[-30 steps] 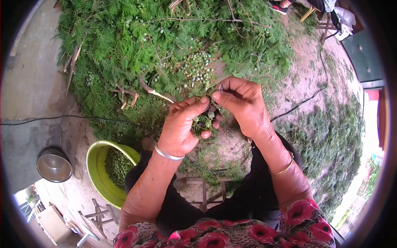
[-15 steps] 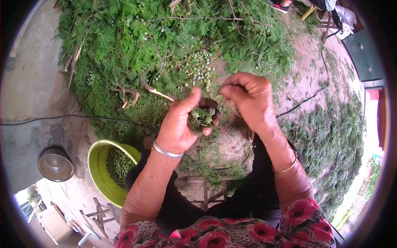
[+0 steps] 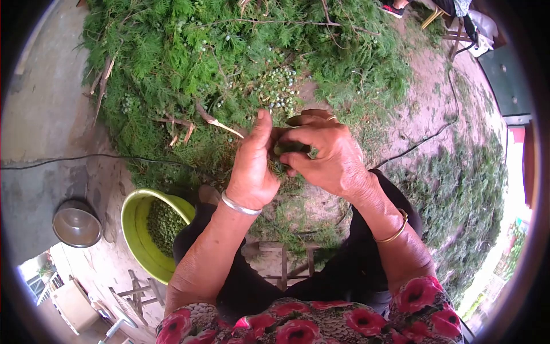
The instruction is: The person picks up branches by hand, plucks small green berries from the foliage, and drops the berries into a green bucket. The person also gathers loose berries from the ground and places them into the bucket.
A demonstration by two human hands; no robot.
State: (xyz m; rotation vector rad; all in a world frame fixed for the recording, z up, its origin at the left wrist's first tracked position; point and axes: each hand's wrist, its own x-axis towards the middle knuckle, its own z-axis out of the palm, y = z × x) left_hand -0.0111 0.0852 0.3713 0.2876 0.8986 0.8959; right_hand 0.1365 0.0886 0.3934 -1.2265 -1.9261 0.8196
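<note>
My left hand (image 3: 251, 163) is cupped with the thumb raised, its fingers curled around a small handful of green seed cones (image 3: 313, 152). Over that palm, my right hand (image 3: 335, 157) has its fingers bent inward and touching the handful. What its fingertips pinch is hidden. Just beyond both hands lies a patch of pale bluish-green cones (image 3: 278, 89) on the heap of cut evergreen branches (image 3: 172, 51). Left of my knee stands a yellow-green bucket (image 3: 130, 229), partly filled with green cones (image 3: 163, 226).
A metal bowl (image 3: 77, 223) rests on the ground at the left. A black cable (image 3: 424, 139) crosses the ground on both sides. Broken sticks (image 3: 212, 119) poke out of the branches. More greenery (image 3: 470, 195) is spread at right. Another person's shoe (image 3: 393, 10) shows at the top right.
My right hand has moved left and down from beside my left hand, and its fingers now cover the cupped cones. My left hand has shifted slightly upward.
</note>
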